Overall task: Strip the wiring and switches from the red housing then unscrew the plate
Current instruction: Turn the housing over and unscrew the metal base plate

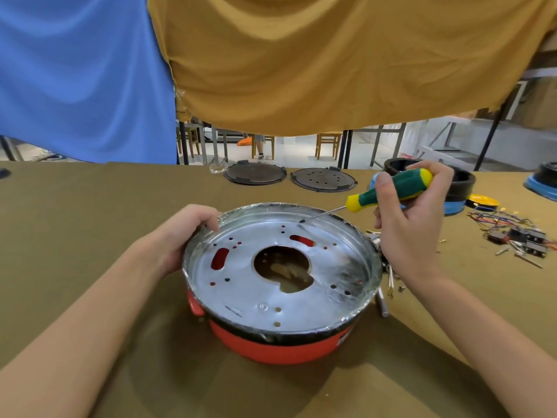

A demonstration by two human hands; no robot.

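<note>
Two hands on the job, both occupied.

— Where's the workpiece?

— Red housing sits on the olive-brown table cloth, centre of view, close to the person. Silver metal plate is seated in its top, big keyhole cutout in the middle, red showing through two slots.

— Hands?

— Left hand wraps the far-left rim, fingers curled over the edge. I judge that's bracing, so the housing won't spin under torque. Right hand grips a green-and-yellow screwdriver, thumb on the handle, shaft angled down-left, tip touching the plate near its far edge.

— On a screw?

— Looks so, but the head is too small to tell. One domed screw head shows near the front of the plate.

— Wiring stage?

— Judged done: a tangle of wires and black switches lies well apart on the right of the table, loose screws and metal bits just beside the housing. No wiring visible inside the cutout. Unscrewing is the step in hand.

— Anything else about?

— Two dark round lids at the far table edge, a black-and-blue housing behind the right hand.

— Labels, brands?

— None readable. A small mark on the housing's front right is too blurred.
</note>
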